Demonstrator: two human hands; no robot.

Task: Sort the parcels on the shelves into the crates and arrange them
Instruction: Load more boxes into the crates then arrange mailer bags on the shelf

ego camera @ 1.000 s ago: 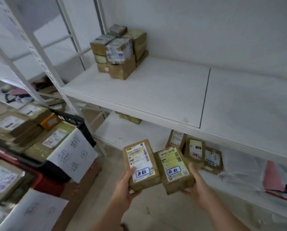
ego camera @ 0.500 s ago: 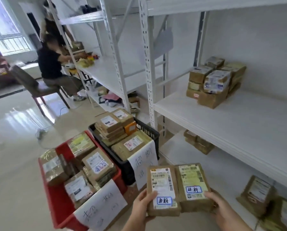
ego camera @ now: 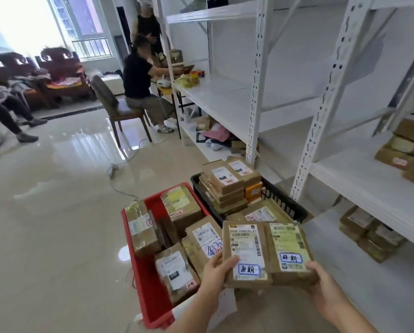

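Your left hand [ego camera: 216,270] comes up from the near edge with the forearm angled right, its thumb laid over the near-left corner of a flat brown cardboard parcel with a white label and a blue-framed sticker [ego camera: 245,254]. Your right hand [ego camera: 321,283] reaches in from the near right, fingers curled under the near-right corner of a second brown cardboard parcel with a yellowish label [ego camera: 288,251]. You hold the two parcels side by side, long edges touching, faces up, tilted slightly toward you.

They hang above the near end of a black plastic lattice crate [ego camera: 286,203], which has taped brown parcels stacked at its far end. Just left of it stands a red plastic crate [ego camera: 150,292] packed with more labelled brown parcels.

To the right, white metal shelving [ego camera: 359,174] carries small stacks of cardboard boxes on its middle and lower boards. Far left, a seated person in a black shirt [ego camera: 138,75] faces another shelf.
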